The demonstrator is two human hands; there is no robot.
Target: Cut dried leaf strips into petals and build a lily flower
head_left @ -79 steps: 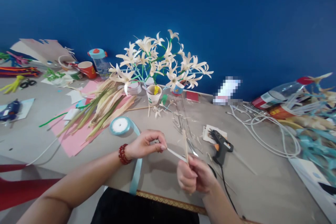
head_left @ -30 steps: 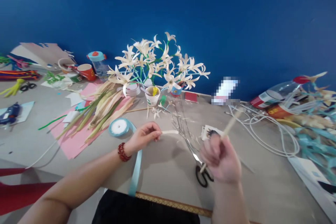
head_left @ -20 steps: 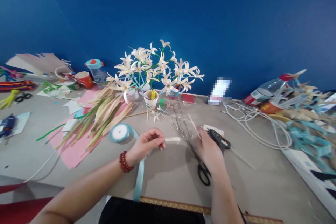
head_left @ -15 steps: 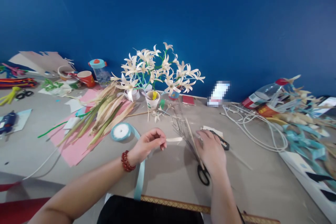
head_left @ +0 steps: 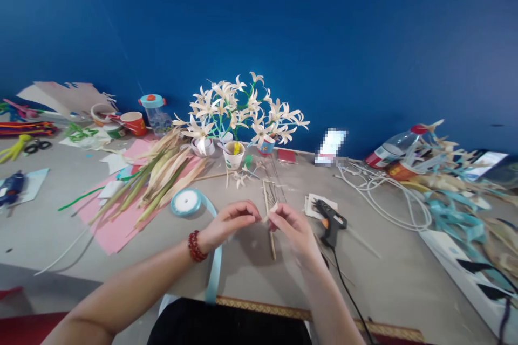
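Note:
My left hand (head_left: 231,225), with a red bead bracelet on its wrist, pinches one end of a small pale strip (head_left: 265,218) that looks like corn husk. The fingers of my right hand (head_left: 294,230) are closed on the strip's other end, so both hands meet over the table. Beneath them lie a thin wooden stick (head_left: 272,248) and several thin wires, partly covered by my right hand. A black glue gun (head_left: 334,222) rests on its side to the right of that hand. The scissors are mostly hidden behind my right forearm.
White flowers (head_left: 237,102) stand in paper cups at the back. A blue ribbon roll (head_left: 185,203) lies left of my hands. Dried husks (head_left: 162,175) cover pink paper (head_left: 109,232). At right are a white cable (head_left: 382,213), a plastic bottle (head_left: 396,148) and loose blue ribbon (head_left: 461,221).
My right hand has moved left from beside the glue gun to the strip and taken hold of its free end. The glue gun is now uncovered. My left hand has hardly moved.

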